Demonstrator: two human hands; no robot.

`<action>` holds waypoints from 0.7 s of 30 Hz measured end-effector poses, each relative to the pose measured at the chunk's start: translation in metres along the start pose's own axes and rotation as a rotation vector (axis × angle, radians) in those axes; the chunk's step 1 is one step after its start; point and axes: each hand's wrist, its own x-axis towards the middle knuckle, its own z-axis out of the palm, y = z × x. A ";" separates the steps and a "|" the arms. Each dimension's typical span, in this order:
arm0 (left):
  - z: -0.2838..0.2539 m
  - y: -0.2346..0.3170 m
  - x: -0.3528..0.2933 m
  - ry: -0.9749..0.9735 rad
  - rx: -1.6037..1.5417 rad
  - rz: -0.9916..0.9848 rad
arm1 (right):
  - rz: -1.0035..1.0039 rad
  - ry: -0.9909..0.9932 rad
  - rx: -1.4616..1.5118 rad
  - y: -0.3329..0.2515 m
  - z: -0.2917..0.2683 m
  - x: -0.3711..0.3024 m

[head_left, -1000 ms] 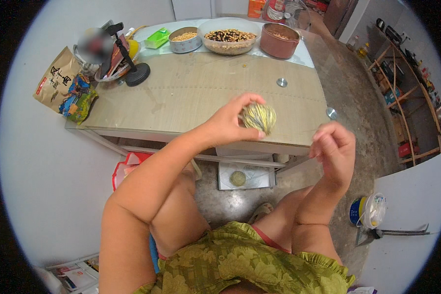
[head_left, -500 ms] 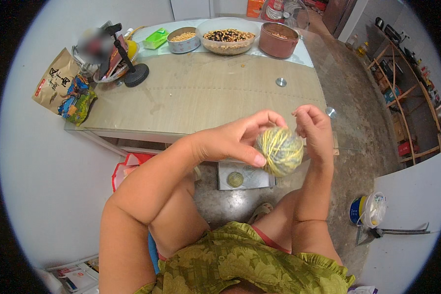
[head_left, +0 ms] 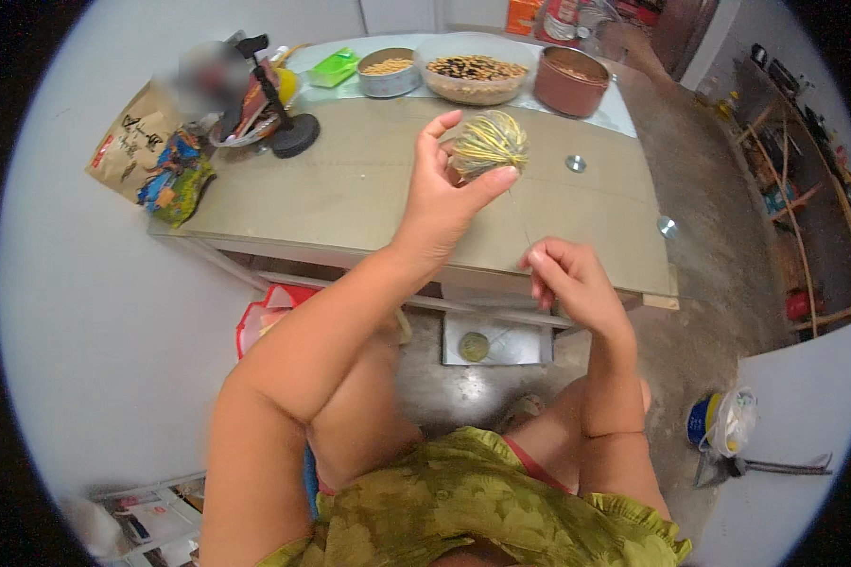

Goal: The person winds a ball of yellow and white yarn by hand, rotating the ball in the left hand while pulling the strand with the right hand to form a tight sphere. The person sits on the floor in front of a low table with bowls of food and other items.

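A ball of yellow and grey yarn [head_left: 494, 146] is up over the table, gripped between the thumb and fingers of my left hand [head_left: 440, 180]. Lower and to the right, my right hand [head_left: 577, 283] is closed in a pinch. A thin strand of yarn [head_left: 526, 219] runs down from the ball to its fingertips. On the floor below the table, a second, greenish yarn ball [head_left: 474, 347] lies in a shallow white box [head_left: 525, 342].
The table [head_left: 350, 208] spans the space in front of me. Along its far side stand a green tray [head_left: 335, 68], a tin [head_left: 389, 83], a bowl [head_left: 473, 90] of mixed kernels and a reddish pot [head_left: 571, 90]. A black stand [head_left: 295, 137] and a bag [head_left: 151, 156] are at left.
My left hand has lifted the yarn ball up and away over the table. My right hand has dropped lower, so the strand now stretches between them. The view has shifted slightly.
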 end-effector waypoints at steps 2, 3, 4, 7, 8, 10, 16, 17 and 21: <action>-0.006 -0.003 0.003 0.026 0.097 0.042 | 0.025 -0.108 -0.031 -0.007 0.006 -0.005; -0.010 -0.005 0.006 0.029 0.136 0.058 | 0.033 -0.161 -0.037 -0.013 0.008 -0.010; -0.015 -0.008 0.008 0.040 0.182 0.080 | 0.034 -0.222 -0.044 -0.018 0.010 -0.012; -0.028 -0.023 0.009 0.062 0.436 0.228 | -0.017 -0.293 -0.070 -0.030 0.009 -0.025; -0.026 -0.021 0.009 0.062 0.477 0.193 | -0.031 -0.286 -0.064 -0.036 0.008 -0.032; -0.019 -0.021 0.003 0.033 0.609 0.157 | -0.052 -0.189 0.021 -0.047 0.004 -0.047; -0.007 -0.015 -0.010 -0.229 0.716 0.110 | -0.463 0.120 0.167 -0.048 -0.013 -0.066; -0.005 -0.014 -0.011 -0.292 0.697 0.076 | -0.525 0.186 0.234 -0.046 -0.015 -0.065; -0.004 -0.010 -0.017 -0.726 0.174 -0.423 | -0.584 0.370 0.479 -0.029 -0.035 -0.049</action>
